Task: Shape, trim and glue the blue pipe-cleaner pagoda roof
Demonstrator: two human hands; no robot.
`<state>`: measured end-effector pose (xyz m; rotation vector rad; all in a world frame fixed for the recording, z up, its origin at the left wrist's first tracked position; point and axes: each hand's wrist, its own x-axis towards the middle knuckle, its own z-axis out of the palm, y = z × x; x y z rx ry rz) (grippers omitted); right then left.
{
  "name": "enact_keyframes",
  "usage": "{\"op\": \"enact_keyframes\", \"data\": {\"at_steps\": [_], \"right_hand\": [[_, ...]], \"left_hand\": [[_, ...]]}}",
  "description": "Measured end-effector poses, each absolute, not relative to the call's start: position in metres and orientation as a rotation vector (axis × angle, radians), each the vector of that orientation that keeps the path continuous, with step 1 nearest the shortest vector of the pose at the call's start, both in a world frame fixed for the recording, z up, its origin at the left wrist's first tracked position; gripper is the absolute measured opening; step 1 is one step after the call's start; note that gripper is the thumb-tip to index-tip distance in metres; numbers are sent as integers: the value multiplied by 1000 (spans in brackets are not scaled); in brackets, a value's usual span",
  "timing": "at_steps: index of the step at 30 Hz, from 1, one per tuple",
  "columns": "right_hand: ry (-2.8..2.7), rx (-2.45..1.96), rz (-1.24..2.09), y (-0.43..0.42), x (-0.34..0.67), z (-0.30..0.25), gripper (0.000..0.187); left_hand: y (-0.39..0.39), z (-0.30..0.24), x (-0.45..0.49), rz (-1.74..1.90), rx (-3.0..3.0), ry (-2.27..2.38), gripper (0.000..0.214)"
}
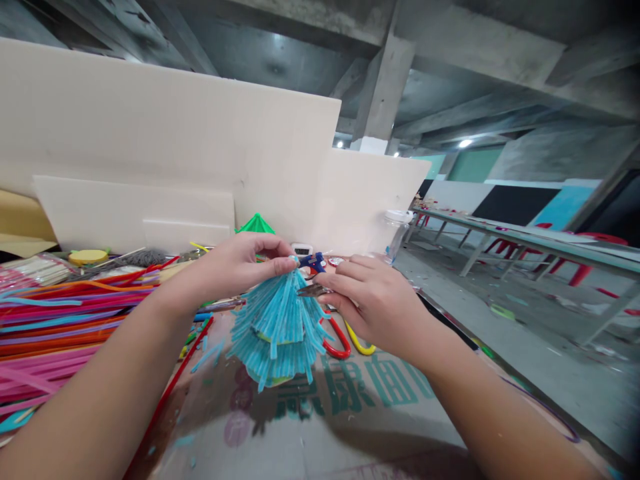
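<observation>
A blue layered cone (280, 313), tree-like and made of many fuzzy pipe cleaner strips, hangs tilted above the work surface. My left hand (245, 263) pinches its narrow top between thumb and fingers. Close to the cone's right side, my right hand (367, 293) is closed around a tool with a narrow metal tip (314, 290). The tip points left at the strips; whether it touches them I cannot tell, and my fingers hide the rest of the tool. Behind the cone's top lies a blue and orange object (313, 261), partly covered.
Colourful pipe cleaners (60, 327) are piled at the left. Red (341, 348) and yellow (364, 343) curved handle-like loops lie beneath my right hand. A printed sheet (320, 433) covers the table. White boards (200, 147) stand behind, with a clear plastic jar (395, 233) at the right.
</observation>
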<state>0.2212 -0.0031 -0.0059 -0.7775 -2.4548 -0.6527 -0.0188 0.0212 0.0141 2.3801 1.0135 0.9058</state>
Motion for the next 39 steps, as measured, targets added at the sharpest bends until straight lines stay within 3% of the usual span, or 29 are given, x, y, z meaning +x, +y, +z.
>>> {"op": "enact_keyframes", "data": {"at_steps": [39], "right_hand": [[-2481, -799, -680, -7, 223, -2, 28]], "left_hand": [[18, 17, -18, 883, 2421, 1030, 35]]}}
